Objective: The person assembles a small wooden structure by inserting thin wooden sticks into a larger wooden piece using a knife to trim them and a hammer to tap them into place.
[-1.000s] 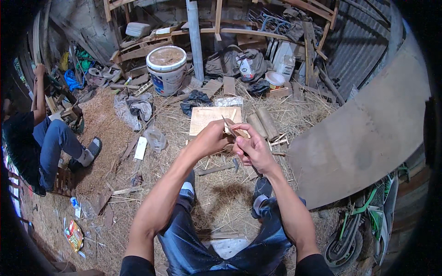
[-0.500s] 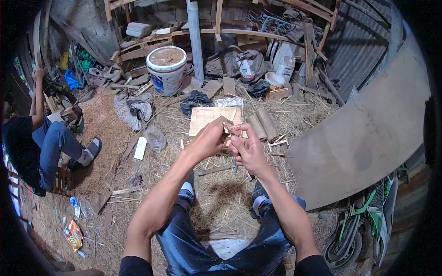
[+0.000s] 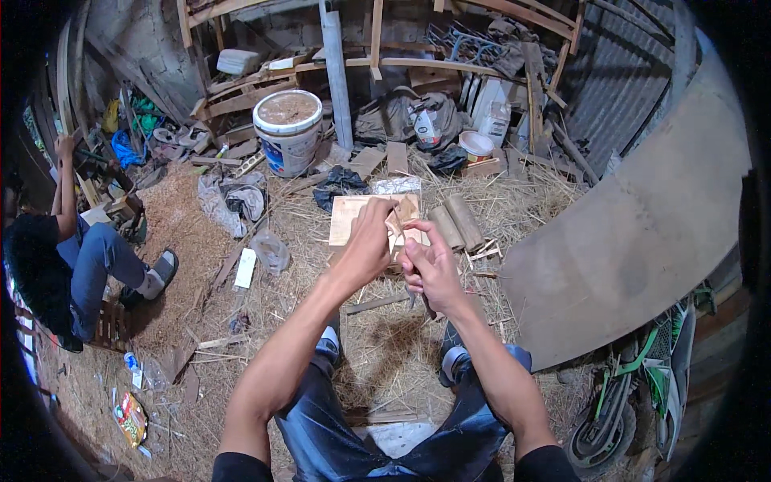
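Observation:
Ahead of me, over a pale wooden board, my two hands are close together. My left hand is closed around a small light-brown piece of wood, which stands up between the hands. The fingers of my right hand are curled beside the lower end of that piece. A narrow dark tool end sticks out below my right hand; the rest of it is hidden in the palm, and I cannot make out its kind. Two short bamboo-like cylinders lie right of the board.
Straw and wood scraps cover the ground. A white bucket stands beyond the board. A large flat sheet leans along the right, above a green motorbike. At left another person sits near a heap of wood shavings.
The small wood piece has turned, now showing a broader face above my hands. My left hand has shifted slightly and its wrist has rotated. The other person's raised hand has moved a little.

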The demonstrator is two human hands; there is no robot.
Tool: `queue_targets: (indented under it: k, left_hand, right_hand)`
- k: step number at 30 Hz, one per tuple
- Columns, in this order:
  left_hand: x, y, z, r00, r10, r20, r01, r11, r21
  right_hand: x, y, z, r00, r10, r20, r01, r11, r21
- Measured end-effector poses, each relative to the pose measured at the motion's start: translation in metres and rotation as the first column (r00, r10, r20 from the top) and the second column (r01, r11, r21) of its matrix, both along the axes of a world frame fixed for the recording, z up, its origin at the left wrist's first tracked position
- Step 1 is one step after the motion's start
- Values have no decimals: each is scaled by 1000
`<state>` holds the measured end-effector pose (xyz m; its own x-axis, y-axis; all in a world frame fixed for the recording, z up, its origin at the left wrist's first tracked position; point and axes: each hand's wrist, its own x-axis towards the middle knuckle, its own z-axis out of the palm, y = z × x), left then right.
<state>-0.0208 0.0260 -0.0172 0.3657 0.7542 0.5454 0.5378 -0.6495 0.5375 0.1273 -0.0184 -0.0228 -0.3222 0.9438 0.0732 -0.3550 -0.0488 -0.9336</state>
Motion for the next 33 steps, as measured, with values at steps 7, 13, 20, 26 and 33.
queue_targets:
  k: [7,13,20,26,33]
  left_hand:
    - [2,2,-2,965,23,261,63,946,-319]
    - [-15,11,-7,918,-37,395,199,904,-377]
    - [-19,1,0,902,-184,391,393,726,-564]
    - [-11,-11,12,922,-278,271,387,707,-592]
    - [-14,-12,11,943,-295,152,320,685,-655]
  right_hand:
    - [17,2,15,1000,21,-4,-21,995,-99]
    - [39,0,33,934,-150,325,74,969,235]
    - [40,1,21,890,-162,425,3,937,350]
    - [42,3,23,841,-143,522,-67,930,362]
    - [44,5,20,920,19,390,-107,973,206]
